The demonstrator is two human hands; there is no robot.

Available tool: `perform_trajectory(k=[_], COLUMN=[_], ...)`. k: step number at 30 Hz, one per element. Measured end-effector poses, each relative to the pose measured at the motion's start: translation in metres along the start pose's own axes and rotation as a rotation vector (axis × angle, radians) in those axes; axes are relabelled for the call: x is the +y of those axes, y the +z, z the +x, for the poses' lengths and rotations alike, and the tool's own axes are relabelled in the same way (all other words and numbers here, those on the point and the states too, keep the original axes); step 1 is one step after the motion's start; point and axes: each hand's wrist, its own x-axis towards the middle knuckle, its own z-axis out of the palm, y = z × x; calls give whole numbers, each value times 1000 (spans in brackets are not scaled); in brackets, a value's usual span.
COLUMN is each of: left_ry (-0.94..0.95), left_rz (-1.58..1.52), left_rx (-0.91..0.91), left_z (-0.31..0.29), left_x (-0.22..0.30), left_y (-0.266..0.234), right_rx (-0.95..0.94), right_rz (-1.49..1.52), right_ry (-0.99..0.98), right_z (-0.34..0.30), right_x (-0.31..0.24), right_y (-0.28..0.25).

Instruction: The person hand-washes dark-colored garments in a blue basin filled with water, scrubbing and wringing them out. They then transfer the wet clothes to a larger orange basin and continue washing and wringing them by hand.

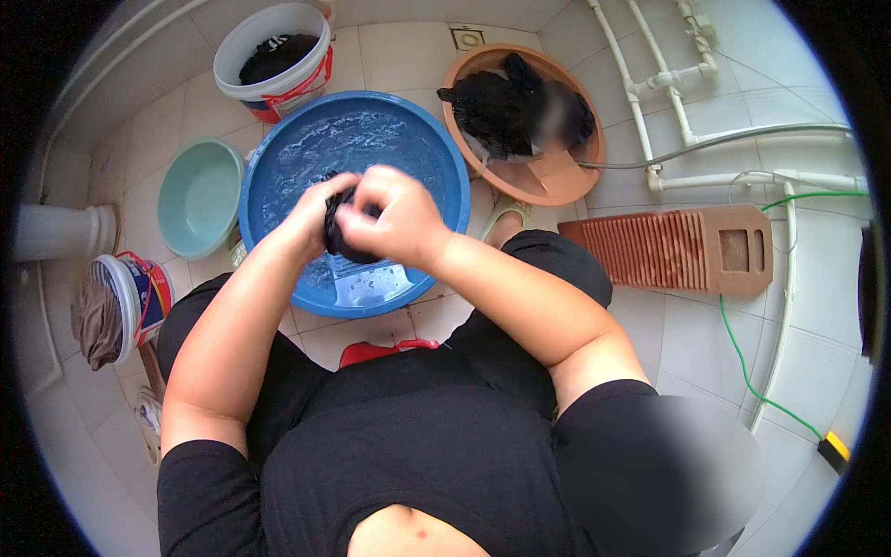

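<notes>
Left hand (320, 209): at the centre of the frame, fingers bent around the cloth's left side; some fingertips are hidden.
Right hand (394, 213): beside it, fingers curled narrowly onto the cloth's right side; blur softens their outline.
Black cloth (350, 239): bunched between both hands, above the blue basin; whether its underside touches the water, I cannot tell.
Handling: probably soft and limp, heavier and slippery if soaked, hardly fragile; gathered folds at either side should give the surest hold.
Blue basin (461, 186): at the centre, water inside; forearms and cloth cover part of it.
Washboard (650, 251): brown, ridged, right of centre, its left end behind the knee.
Green bowl (197, 200): left of the basin.
White bucket (288, 20): upper left, dark fabric inside.
Brown basin (548, 186): upper right, holding black clothes (487, 111); a smeared patch hides some of them.
</notes>
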Motion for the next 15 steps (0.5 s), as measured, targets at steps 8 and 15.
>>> perform_trajectory(k=[8, 15], left_ry=[550, 494], left_rz=[248, -92], left_rx=[26, 52], left_z=[-23, -33], left_x=[51, 70], left_y=[13, -22], right_rx=[738, 930], right_rz=[1259, 628], right_ry=[838, 1072], right_z=[15, -24], right_x=[72, 159], right_y=[-134, -118])
